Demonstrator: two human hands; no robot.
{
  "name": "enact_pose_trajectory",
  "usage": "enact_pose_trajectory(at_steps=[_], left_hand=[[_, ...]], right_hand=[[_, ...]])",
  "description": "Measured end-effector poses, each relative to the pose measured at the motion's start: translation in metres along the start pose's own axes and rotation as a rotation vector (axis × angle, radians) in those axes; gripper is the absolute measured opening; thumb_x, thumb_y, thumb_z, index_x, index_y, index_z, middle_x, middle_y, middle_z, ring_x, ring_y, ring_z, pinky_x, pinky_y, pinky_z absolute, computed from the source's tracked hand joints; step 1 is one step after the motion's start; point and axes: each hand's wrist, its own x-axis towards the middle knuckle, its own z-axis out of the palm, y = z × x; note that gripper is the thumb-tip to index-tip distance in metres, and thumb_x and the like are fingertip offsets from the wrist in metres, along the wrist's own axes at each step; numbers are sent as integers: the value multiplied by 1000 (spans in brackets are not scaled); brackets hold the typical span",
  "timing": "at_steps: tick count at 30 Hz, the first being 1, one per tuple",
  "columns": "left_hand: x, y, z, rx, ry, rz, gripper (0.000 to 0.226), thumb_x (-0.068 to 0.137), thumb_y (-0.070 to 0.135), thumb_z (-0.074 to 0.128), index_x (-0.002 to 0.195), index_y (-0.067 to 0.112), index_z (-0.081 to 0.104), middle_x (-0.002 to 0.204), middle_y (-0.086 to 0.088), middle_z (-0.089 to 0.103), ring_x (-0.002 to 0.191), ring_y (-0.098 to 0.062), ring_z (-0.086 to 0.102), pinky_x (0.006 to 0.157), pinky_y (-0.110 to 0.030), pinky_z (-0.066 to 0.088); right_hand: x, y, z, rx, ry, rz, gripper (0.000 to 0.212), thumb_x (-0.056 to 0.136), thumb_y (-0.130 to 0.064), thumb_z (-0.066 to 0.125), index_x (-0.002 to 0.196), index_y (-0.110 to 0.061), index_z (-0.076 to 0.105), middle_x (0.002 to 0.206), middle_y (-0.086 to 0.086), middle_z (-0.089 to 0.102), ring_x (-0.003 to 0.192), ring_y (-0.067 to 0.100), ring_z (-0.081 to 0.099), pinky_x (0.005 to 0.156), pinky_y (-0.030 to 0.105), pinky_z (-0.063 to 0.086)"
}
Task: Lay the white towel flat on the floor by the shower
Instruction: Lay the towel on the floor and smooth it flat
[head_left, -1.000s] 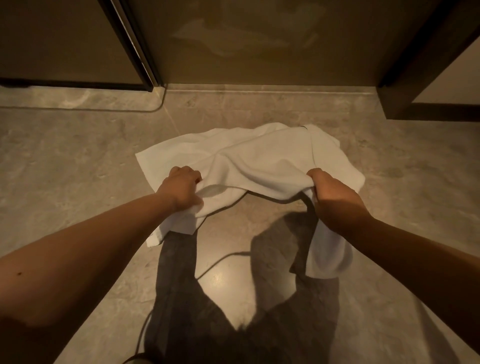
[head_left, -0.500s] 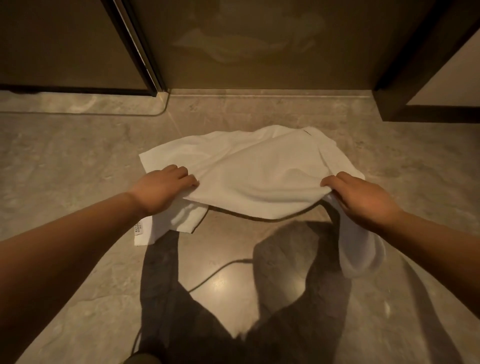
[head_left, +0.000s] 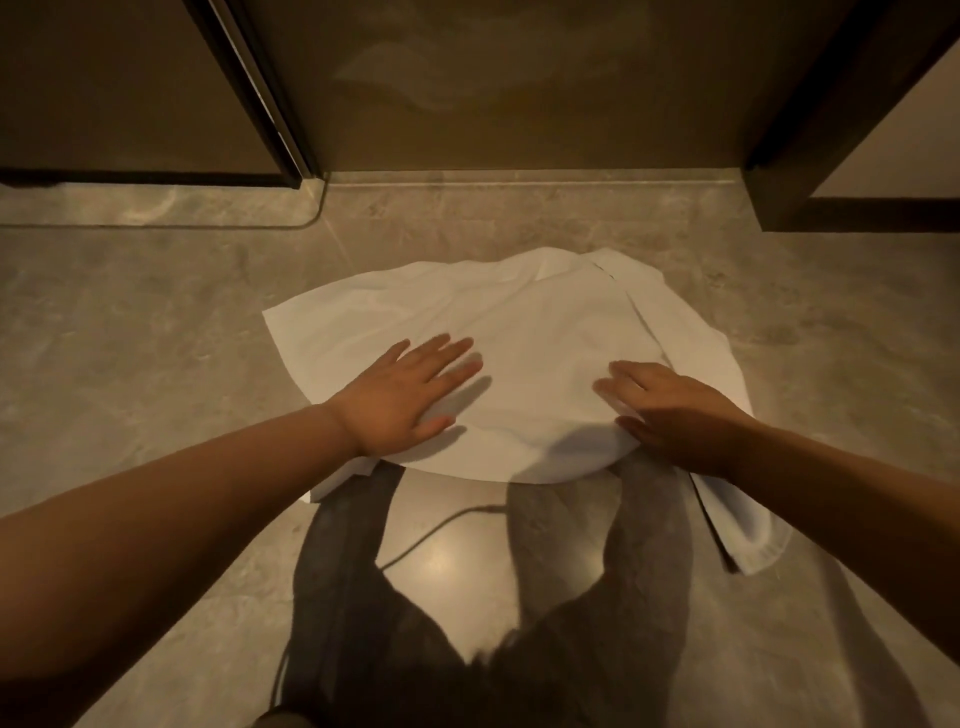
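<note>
The white towel (head_left: 524, 338) lies spread on the grey stone floor, a short way in front of the glass shower door (head_left: 519, 83). My left hand (head_left: 410, 392) presses flat on the towel's near left part, fingers straight and spread. My right hand (head_left: 670, 410) rests on the near right part with fingers extended over the cloth. A folded layer of towel sticks out under my right forearm at the lower right, and a small corner shows beneath my left wrist.
The polished floor (head_left: 156, 338) reflects my dark silhouette and a thin cable (head_left: 431, 535) near my body. A dark door frame (head_left: 249, 88) stands at the back left, a dark post (head_left: 789, 156) at the back right, and a low stone threshold runs along the shower.
Both hands have let go of the towel's near edge and now lie flat on top of it. The lifted cloth has dropped onto the floor and spread wider.
</note>
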Motion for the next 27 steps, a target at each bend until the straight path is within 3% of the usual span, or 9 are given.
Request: enact_pose_trajectory(at_steps=[3, 7, 11, 14, 17, 19, 22, 24, 27], left_hand=[[20, 7, 6, -26, -159, -168, 81, 92, 60, 34, 148, 31, -18, 156, 2, -27, 144, -25, -20, 116, -51, 4], [31, 13, 21, 26, -366, -211, 85, 90, 65, 35, 150, 26, -11, 156, -3, -28, 144, -30, -18, 115, -55, 11], [21, 17, 36, 154, -396, -154, 87, 89, 68, 32, 150, 25, -12, 155, -6, -28, 143, -32, -21, 115, -55, 9], [4, 22, 48, 189, -416, -125, 90, 87, 71, 30, 146, 27, -22, 149, -9, -37, 139, -35, -29, 113, -57, 6], [-18, 27, 55, 224, -422, -105, 89, 86, 73, 23, 143, 27, -28, 147, -12, -39, 137, -38, -32, 112, -59, 2], [-30, 32, 58, 242, -407, -104, 86, 85, 75, 14, 142, 27, -29, 149, -13, -37, 136, -39, -33, 112, -61, -7], [-34, 40, 54, 240, -316, -136, 83, 83, 75, -4, 149, 26, -15, 158, -12, -17, 141, -35, -25, 110, -59, -13], [-25, 46, 46, 215, -241, -141, 81, 85, 71, -4, 151, 24, -7, 160, -10, -6, 144, -32, -17, 112, -56, -12], [1, 49, 38, 180, -130, -133, 76, 90, 67, 7, 149, 24, -16, 159, -9, -16, 144, -31, -20, 115, -53, -8]], right_hand=[[11, 0, 4, 4, 16, 74, 61, 96, -27, 47, 149, -22, 19, 158, 12, 9, 144, 28, 12, 114, 39, 19], [23, 0, 12, 54, -66, 151, 74, 90, -34, 55, 150, -25, 11, 158, 11, -3, 145, 31, 0, 113, 47, 23], [25, 3, 26, 48, -162, 170, 95, 76, -49, 66, 148, -32, 6, 158, 4, -14, 144, 27, -11, 109, 53, 28], [20, 5, 39, 15, -229, 147, 104, 70, -58, 67, 147, -34, 0, 157, 0, -18, 143, 26, -17, 109, 57, 20], [13, -2, 54, -30, -246, 93, 108, 71, -64, 61, 146, -35, -10, 157, 3, -18, 142, 29, -17, 111, 57, 6], [9, -9, 60, -30, -233, 74, 109, 71, -65, 60, 146, -35, -13, 157, 4, -19, 142, 30, -18, 111, 57, 4], [5, -15, 61, -22, -231, 56, 106, 74, -67, 57, 146, -35, -14, 156, 5, -22, 141, 30, -20, 111, 57, 6], [5, -20, 58, -9, -249, 47, 103, 76, -68, 53, 145, -36, -15, 155, 6, -25, 140, 31, -23, 111, 58, 9], [1, -34, 56, -17, -296, 16, 99, 79, -68, 49, 144, -38, -19, 150, 6, -33, 138, 36, -26, 110, 60, 11]])
